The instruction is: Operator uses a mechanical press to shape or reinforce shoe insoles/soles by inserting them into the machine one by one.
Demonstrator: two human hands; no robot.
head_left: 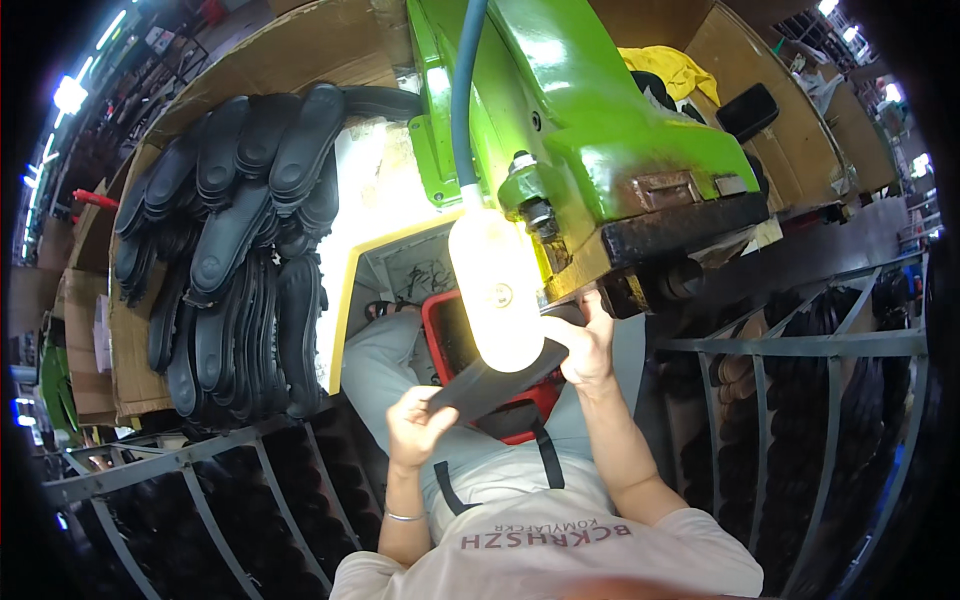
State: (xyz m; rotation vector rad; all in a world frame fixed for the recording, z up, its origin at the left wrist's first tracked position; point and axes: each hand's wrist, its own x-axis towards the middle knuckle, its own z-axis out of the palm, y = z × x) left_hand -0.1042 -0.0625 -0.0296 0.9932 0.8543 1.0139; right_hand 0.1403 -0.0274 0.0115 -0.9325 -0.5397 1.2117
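Between my two hands lies a black shoe sole, tilted up toward the right, its middle partly covered by a glowing lamp. My left hand is closed on the sole's lower left end, thumb on top. Close under the green machine's head, my right hand grips the other end with bent fingers. The lamp's glare hides part of that end. Below the sole, a red bin stands between my legs.
On the left, a cardboard box holds a heap of black soles. Metal racks with dark soles flank me, including the right rack. A yellow cloth lies behind the machine. A blue-grey cable runs down to the lamp.
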